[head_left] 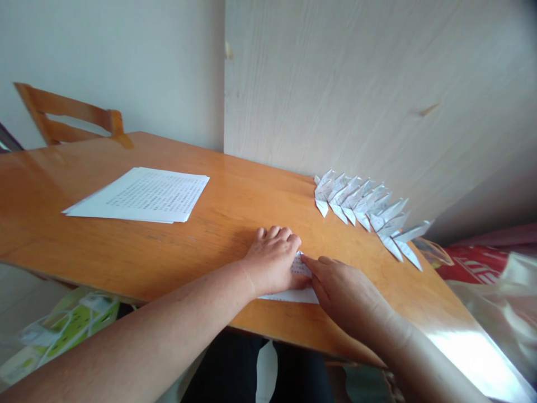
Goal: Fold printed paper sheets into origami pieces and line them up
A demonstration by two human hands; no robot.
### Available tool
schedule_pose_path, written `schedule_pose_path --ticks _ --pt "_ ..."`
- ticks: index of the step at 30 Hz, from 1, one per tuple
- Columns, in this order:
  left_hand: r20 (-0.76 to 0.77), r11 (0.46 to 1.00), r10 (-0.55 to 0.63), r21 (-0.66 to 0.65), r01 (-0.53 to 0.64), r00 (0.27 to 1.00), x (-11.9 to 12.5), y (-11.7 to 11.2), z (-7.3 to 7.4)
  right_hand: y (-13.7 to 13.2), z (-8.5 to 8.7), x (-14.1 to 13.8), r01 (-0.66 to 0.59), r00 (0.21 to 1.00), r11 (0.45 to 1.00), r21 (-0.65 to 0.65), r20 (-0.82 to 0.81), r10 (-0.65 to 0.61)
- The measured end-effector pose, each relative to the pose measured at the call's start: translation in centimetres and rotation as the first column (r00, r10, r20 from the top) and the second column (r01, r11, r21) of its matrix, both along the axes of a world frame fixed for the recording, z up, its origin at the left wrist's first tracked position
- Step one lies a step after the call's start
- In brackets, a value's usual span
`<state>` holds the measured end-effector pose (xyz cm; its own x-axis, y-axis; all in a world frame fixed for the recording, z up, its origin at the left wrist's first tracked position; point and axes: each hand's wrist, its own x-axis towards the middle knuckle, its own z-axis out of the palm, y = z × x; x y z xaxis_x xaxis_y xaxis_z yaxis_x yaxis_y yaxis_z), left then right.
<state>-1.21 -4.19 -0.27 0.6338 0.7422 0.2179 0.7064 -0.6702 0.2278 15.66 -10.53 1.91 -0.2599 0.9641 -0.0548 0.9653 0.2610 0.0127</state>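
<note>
A printed sheet of paper (289, 295), partly folded, lies near the front edge of the wooden table. My left hand (274, 260) rests on it with curled fingers and the thumb pressed along the paper, covering much of it. At the sheet's right side, my right hand (342, 288) grips the paper with thumb and index finger close together, the fingertip at the upper corner of a raised fold. The other fingers of this hand are bent under. The exact shape of the fold is hidden by both hands.
A row of folded paper pieces (364, 204) stands at the back right of the table (235, 196). To the left lies a stack of printed sheets (146, 196). A wooden chair (75, 112) is behind the table, and bags (482, 263) sit beyond its right edge.
</note>
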Motion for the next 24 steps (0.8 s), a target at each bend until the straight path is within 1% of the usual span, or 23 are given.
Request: schedule_pose_path --ticks 6,17,24 --pt "0.008 1.000 -0.003 0.006 0.003 1.000 -0.10 -0.04 -0.08 0.27 -0.17 0.19 0.008 0.997 1.000 -0.013 -0.072 -0.009" --pt "0.003 1.000 -0.007 -0.002 0.007 1.000 -0.06 0.02 -0.14 0.47 0.50 -0.01 0.032 0.994 0.998 -0.055 -0.099 -0.037" --pt "0.012 1.000 -0.015 -0.002 0.016 1.000 -0.07 0.04 -0.06 0.80 0.70 -0.12 0.025 0.994 0.998 -0.054 -0.108 -0.031"
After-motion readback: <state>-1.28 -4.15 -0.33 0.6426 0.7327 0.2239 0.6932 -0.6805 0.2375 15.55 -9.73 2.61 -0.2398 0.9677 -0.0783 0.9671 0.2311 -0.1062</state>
